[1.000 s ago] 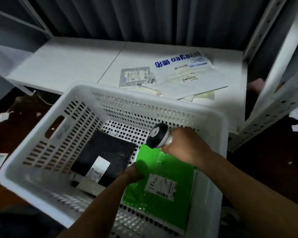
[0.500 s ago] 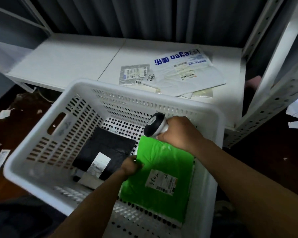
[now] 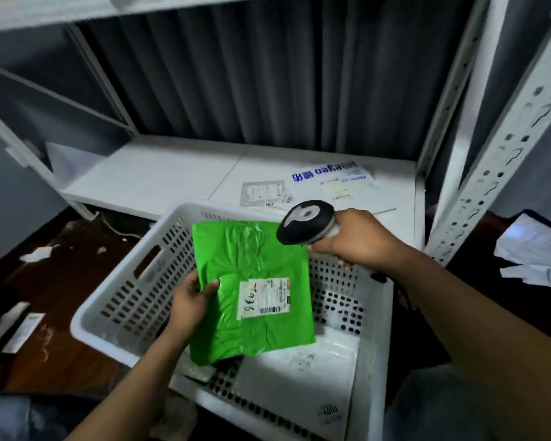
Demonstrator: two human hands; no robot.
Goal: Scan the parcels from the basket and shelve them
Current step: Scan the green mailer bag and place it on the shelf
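Observation:
My left hand [image 3: 191, 302] grips the left edge of a green parcel [image 3: 252, 265] and holds it up above the white perforated basket [image 3: 124, 300], label side towards me. The white shipping label [image 3: 264, 297] carries handwritten digits and barcodes. My right hand [image 3: 353, 238] grips a barcode scanner [image 3: 306, 221] whose dark head hangs at the parcel's upper right corner. A white parcel [image 3: 299, 367] lies in the basket's bottom right; something dark shows under the green parcel's lower edge.
A low white shelf board [image 3: 159, 176] lies beyond the basket, with several flat mailers [image 3: 328, 183] on its right part. White slotted shelf uprights [image 3: 503, 144] rise at the right. Paper scraps [image 3: 535, 249] and labels lie on the dark floor on both sides.
My left hand has lifted the green parcel out of the basket and tilted it towards me. My right hand with the scanner rose alongside it. The view tilted upward.

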